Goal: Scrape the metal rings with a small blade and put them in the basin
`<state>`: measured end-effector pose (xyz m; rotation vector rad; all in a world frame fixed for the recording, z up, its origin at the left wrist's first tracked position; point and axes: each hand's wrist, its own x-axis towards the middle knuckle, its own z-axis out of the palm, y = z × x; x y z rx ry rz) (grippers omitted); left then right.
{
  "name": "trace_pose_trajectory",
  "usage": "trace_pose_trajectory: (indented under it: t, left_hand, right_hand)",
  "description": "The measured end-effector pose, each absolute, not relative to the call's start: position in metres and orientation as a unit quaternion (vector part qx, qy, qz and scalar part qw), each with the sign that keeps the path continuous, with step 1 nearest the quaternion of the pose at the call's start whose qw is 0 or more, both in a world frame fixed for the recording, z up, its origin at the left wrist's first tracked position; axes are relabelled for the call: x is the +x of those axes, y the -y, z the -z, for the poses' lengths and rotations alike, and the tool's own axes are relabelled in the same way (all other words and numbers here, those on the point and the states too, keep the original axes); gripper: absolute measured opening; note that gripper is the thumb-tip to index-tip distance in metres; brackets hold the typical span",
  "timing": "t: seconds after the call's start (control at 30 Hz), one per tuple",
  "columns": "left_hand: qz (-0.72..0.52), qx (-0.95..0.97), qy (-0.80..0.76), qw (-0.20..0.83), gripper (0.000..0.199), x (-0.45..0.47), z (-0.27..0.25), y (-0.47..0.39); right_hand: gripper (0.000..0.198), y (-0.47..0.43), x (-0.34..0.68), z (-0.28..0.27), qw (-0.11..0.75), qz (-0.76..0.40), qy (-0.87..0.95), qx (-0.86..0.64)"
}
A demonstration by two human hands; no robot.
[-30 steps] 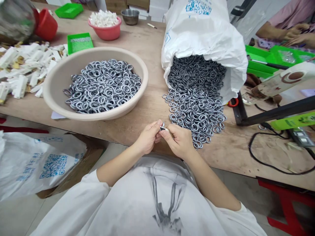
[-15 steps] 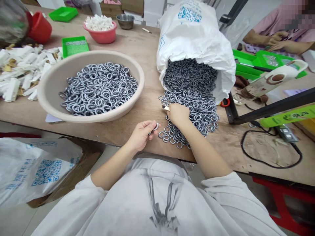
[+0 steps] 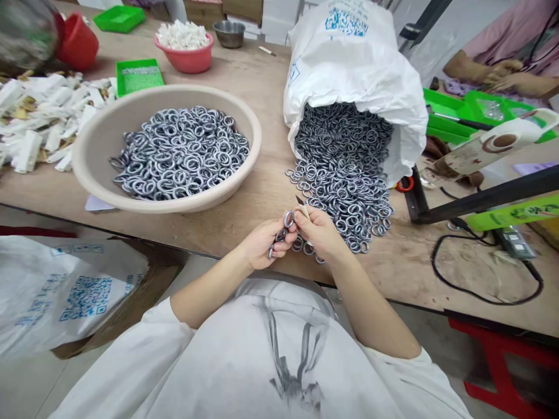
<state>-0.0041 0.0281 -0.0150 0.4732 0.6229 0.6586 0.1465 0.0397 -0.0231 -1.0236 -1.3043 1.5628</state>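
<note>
My left hand [image 3: 261,243] is closed around several grey rings [image 3: 281,235], one of them upright at the fingertips. Close against it, my right hand [image 3: 324,234] grips a small knife [image 3: 304,209] with a pale handle and a dark pointed blade, which points up and away. The right fingertips are at the upright ring; whether they pinch it too is hidden. Just beyond the right hand, a heap of grey rings [image 3: 349,189] spills from a white sack [image 3: 353,70] lying on its side. To the left, a wide beige basin [image 3: 94,152] contains many similar rings.
White pieces [image 3: 52,110] are heaped at far left. Behind the basin stand a green tray [image 3: 138,87], a red bowl [image 3: 187,60] and a metal bowl [image 3: 229,36]. A black metal frame [image 3: 480,201] and a cable [image 3: 437,262] are at right. Another person's hands [image 3: 506,73] work beyond.
My right hand has come back from the ring heap towards my left hand, still with the knife. Several rings now show in my left hand, where one showed before.
</note>
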Motion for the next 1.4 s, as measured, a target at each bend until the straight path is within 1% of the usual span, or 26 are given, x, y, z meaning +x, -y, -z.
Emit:
trace_pose_trajectory:
  t: [0.13, 0.27, 0.37, 0.43, 0.5, 0.57, 0.67, 0.87, 1.13, 1.2, 1.3, 1.4]
  left_hand:
    - [-0.373, 0.248, -0.322, 0.834, 0.044, 0.000, 0.015, -0.024]
    - [-0.412, 0.281, -0.361, 0.788, 0.048, 0.007, 0.016, -0.020]
    - [-0.424, 0.294, -0.356, 0.779, 0.051, 0.009, 0.016, -0.019]
    - [-0.430, 0.301, -0.350, 0.775, 0.052, 0.008, 0.015, -0.020]
    - [-0.438, 0.301, -0.350, 0.772, 0.053, 0.007, 0.015, -0.021]
    - [-0.448, 0.292, -0.354, 0.767, 0.053, 0.006, 0.015, -0.022]
    - [-0.457, 0.278, -0.358, 0.765, 0.053, 0.007, 0.015, -0.022]
    - [-0.456, 0.271, -0.359, 0.768, 0.054, 0.008, 0.015, -0.021]
    - [-0.451, 0.262, -0.352, 0.777, 0.055, 0.007, 0.018, -0.021]
    - [-0.447, 0.269, -0.346, 0.780, 0.055, 0.007, 0.018, -0.017]
    - [-0.425, 0.294, -0.328, 0.791, 0.054, 0.005, 0.017, -0.012]
    - [-0.430, 0.296, -0.329, 0.787, 0.050, 0.000, 0.016, -0.013]
  right_hand:
    - [0.040, -0.035, 0.145, 0.024, 0.461, -0.560, 0.535, -0.432]
    - [0.034, -0.032, 0.144, 0.020, 0.450, -0.464, 0.599, -0.473]
    - [0.027, -0.032, 0.145, 0.019, 0.456, -0.431, 0.614, -0.479]
    - [0.028, -0.031, 0.147, 0.017, 0.463, -0.390, 0.634, -0.482]
    - [0.030, -0.027, 0.150, 0.014, 0.448, -0.310, 0.684, -0.485]
    - [0.031, -0.021, 0.151, 0.010, 0.409, -0.228, 0.743, -0.479]
    - [0.033, -0.013, 0.151, 0.006, 0.364, -0.165, 0.790, -0.466]
    - [0.033, -0.014, 0.151, 0.008, 0.343, -0.133, 0.805, -0.465]
    - [0.041, -0.012, 0.149, 0.012, 0.326, -0.163, 0.803, -0.472]
    - [0.043, -0.016, 0.153, 0.015, 0.318, -0.176, 0.782, -0.507]
    - [0.046, -0.035, 0.164, 0.018, 0.293, -0.162, 0.713, -0.617]
    - [0.044, -0.062, 0.173, 0.013, 0.222, -0.110, 0.690, -0.680]
